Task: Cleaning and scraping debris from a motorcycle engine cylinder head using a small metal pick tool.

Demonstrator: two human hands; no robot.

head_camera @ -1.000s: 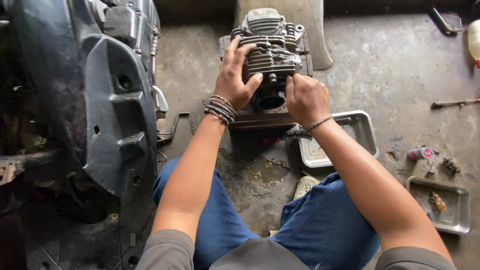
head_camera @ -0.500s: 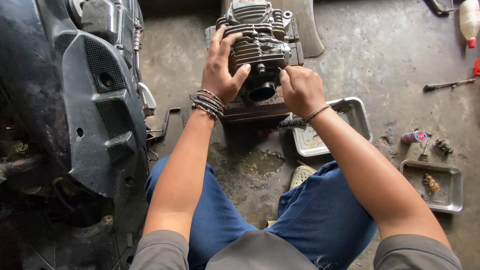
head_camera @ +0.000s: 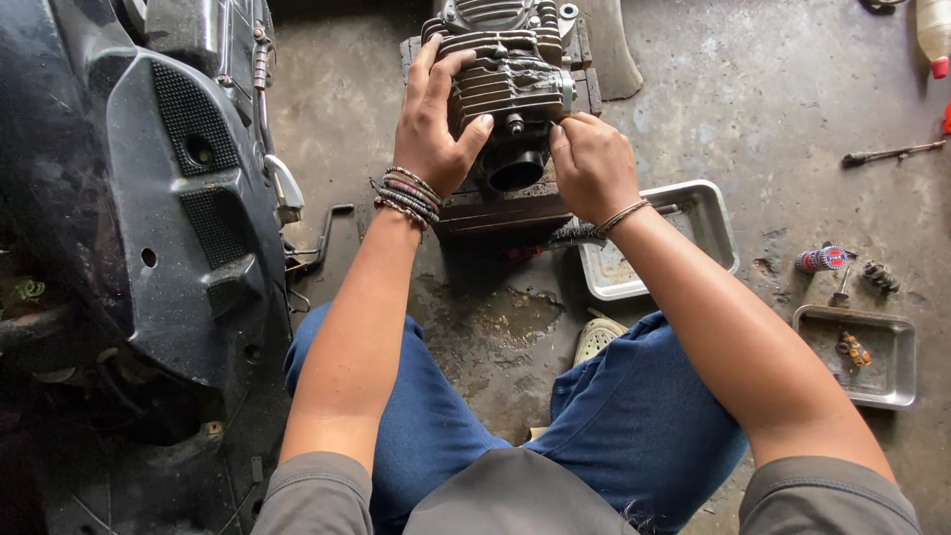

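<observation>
While the left hand [head_camera: 428, 129] wrapped the finned engine [head_camera: 505, 74] on its block [head_camera: 495, 210] at the floor's far edge, the right hand [head_camera: 591, 163] pinched its side with closed fingertips — better done, I judged, keeping that steadying grip firm.

Engine cylinder [head_camera: 505, 69] on block [head_camera: 495, 208]; scooter [head_camera: 149, 198] left, trays [head_camera: 713, 213] right.

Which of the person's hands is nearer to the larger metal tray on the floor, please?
Right. The right hand is just above the larger metal tray; the left hand is farther left, across the engine cylinder.
</observation>
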